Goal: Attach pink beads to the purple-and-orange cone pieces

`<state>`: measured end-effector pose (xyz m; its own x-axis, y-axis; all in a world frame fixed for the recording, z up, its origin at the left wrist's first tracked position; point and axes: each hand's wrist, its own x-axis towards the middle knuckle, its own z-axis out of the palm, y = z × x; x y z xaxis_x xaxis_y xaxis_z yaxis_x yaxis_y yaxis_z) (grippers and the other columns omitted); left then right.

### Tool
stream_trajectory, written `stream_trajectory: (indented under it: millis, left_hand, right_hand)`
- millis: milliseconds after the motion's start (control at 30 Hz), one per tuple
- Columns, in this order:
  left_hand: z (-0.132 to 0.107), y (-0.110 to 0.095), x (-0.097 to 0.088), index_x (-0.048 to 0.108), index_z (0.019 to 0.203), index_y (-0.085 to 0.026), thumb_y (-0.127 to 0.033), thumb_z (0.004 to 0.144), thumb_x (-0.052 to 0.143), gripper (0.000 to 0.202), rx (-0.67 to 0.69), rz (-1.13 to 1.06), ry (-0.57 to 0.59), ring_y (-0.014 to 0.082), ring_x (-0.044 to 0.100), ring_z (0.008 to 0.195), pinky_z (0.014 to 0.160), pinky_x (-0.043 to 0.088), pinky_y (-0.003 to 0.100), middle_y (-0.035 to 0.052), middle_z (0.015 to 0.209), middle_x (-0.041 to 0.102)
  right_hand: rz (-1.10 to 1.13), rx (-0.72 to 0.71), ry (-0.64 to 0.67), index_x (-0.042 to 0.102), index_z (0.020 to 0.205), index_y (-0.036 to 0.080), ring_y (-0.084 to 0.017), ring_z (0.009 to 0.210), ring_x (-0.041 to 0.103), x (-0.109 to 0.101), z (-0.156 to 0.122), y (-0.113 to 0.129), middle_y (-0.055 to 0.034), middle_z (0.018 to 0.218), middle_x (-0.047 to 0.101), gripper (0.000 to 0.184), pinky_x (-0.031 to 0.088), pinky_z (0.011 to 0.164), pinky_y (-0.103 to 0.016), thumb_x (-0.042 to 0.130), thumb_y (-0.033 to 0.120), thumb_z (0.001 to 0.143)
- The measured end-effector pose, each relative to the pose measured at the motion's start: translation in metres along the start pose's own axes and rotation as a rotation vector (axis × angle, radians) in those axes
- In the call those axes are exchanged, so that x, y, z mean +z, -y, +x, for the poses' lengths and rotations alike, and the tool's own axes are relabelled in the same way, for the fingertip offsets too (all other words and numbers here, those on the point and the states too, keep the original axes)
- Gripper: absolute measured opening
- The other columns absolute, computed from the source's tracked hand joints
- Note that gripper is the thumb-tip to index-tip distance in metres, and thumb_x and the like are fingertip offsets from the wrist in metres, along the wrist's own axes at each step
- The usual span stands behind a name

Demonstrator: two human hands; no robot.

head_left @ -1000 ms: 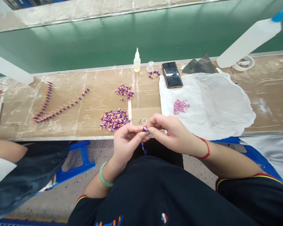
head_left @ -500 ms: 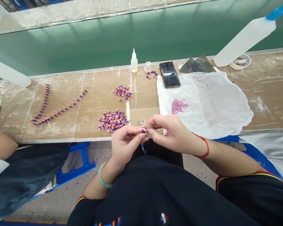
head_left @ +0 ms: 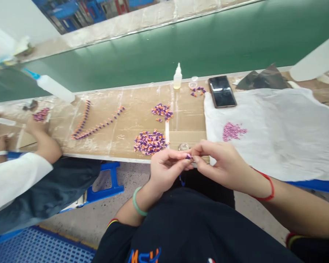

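Note:
My left hand [head_left: 167, 168] pinches a small purple piece [head_left: 188, 156] with a pink part, just over the table's front edge. The fingertips of my right hand [head_left: 218, 162] are pressed together against the same piece; whether they grip it or something tiny on it, I cannot make out. Just behind my fingers is a small round clear dish [head_left: 184, 147]. Left of my hands lies a heap of purple, orange and pink pieces [head_left: 150, 142], with a smaller purple and orange heap [head_left: 162, 111] behind it. Small pink bits [head_left: 233, 131] lie on a white cloth [head_left: 276, 128] to the right.
A dropper bottle [head_left: 177, 76], a phone [head_left: 222, 92] and a few pieces in an arc [head_left: 199, 90] are at the back. Rows of pieces [head_left: 98, 126] lie to the left. A co-worker's arm [head_left: 45, 142] is at far left, above a blue stool [head_left: 109, 180].
The view has swung left, so the table's things appear farther right and more of the co-worker shows. Both my hands keep their pinch at the small purple piece.

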<state>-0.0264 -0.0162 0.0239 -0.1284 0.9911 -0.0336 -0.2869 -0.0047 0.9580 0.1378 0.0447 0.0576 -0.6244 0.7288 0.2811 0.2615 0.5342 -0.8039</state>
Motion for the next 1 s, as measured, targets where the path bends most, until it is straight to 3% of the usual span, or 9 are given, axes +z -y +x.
stream_trajectory:
  millis: [133, 333, 433, 600, 700, 833, 1000]
  left_hand:
    - [0.001, 0.008, -0.002, 0.069, 0.079, -0.017, -0.051, 0.074, 0.086, 0.038, -0.028, 0.009, 0.02, 0.0198, 0.077, 0.065, 0.061, 0.067, 0.03, 0.0072, 0.085, 0.079]
    - [0.01, 0.007, -0.015, 0.07, 0.083, -0.016, -0.043, 0.071, 0.089, 0.035, -0.056, 0.061, -0.032, 0.0182, 0.076, 0.066, 0.065, 0.065, 0.026, 0.0054, 0.077, 0.078]
    - [0.017, 0.003, -0.02, 0.07, 0.082, -0.016, -0.043, 0.068, 0.091, 0.037, -0.053, 0.1, -0.099, 0.0178, 0.075, 0.062, 0.06, 0.064, 0.025, 0.0051, 0.073, 0.077]
    - [0.023, 0.002, -0.022, 0.072, 0.083, -0.015, -0.044, 0.074, 0.086, 0.033, 0.019, 0.218, -0.078, 0.0157, 0.071, 0.056, 0.053, 0.058, 0.024, 0.0059, 0.073, 0.076]
    - [0.029, 0.004, -0.03, 0.073, 0.084, -0.017, -0.038, 0.081, 0.08, 0.022, 0.17, 0.425, -0.032, 0.0149, 0.069, 0.062, 0.057, 0.056, 0.025, 0.0056, 0.077, 0.075]
    - [0.042, 0.004, -0.058, 0.076, 0.084, -0.021, -0.026, 0.085, 0.074, 0.005, 0.421, 0.894, 0.008, 0.0208, 0.065, 0.086, 0.078, 0.054, 0.035, 0.006, 0.088, 0.07]
    - [0.055, 0.003, -0.101, 0.076, 0.084, -0.022, -0.022, 0.084, 0.072, 0.004, 0.36, 1.306, 0.03, 0.0259, 0.06, 0.097, 0.092, 0.048, 0.044, 0.0055, 0.091, 0.065]
  right_hand:
    - [-0.012, -0.02, 0.015, 0.054, 0.079, 0.023, -0.012, 0.054, 0.063, 0.003, -0.001, -0.008, 0.0019, 0.066, 0.067, 0.014, 0.047, 0.051, -0.022, 0.051, 0.02, 0.092]
    - [0.045, 0.119, 0.028, 0.054, 0.084, 0.023, -0.018, 0.072, 0.073, -0.001, -0.006, -0.02, -0.0013, 0.076, 0.072, 0.011, 0.052, 0.059, -0.025, 0.053, 0.026, 0.094]
    - [0.093, 0.187, -0.036, 0.055, 0.087, 0.023, -0.021, 0.089, 0.076, -0.009, -0.01, -0.026, -0.0059, 0.091, 0.077, 0.01, 0.056, 0.066, -0.027, 0.052, 0.027, 0.096]
    - [0.054, 0.247, -0.057, 0.057, 0.086, 0.022, -0.023, 0.085, 0.076, -0.021, -0.018, -0.038, -0.008, 0.094, 0.078, 0.009, 0.055, 0.065, -0.03, 0.054, 0.025, 0.094]
    - [0.063, 0.297, -0.074, 0.057, 0.084, 0.023, -0.024, 0.088, 0.076, -0.027, -0.023, -0.045, -0.0074, 0.089, 0.077, 0.012, 0.055, 0.063, -0.03, 0.053, 0.027, 0.095]
    - [0.109, 0.388, -0.132, 0.057, 0.082, 0.024, -0.026, 0.092, 0.076, -0.033, -0.031, -0.053, -0.0078, 0.092, 0.078, 0.014, 0.059, 0.07, -0.034, 0.054, 0.03, 0.094]
    - [0.099, 0.473, -0.19, 0.058, 0.082, 0.024, -0.028, 0.093, 0.076, -0.037, -0.041, -0.065, -0.0092, 0.094, 0.079, 0.016, 0.059, 0.067, -0.036, 0.055, 0.035, 0.092]
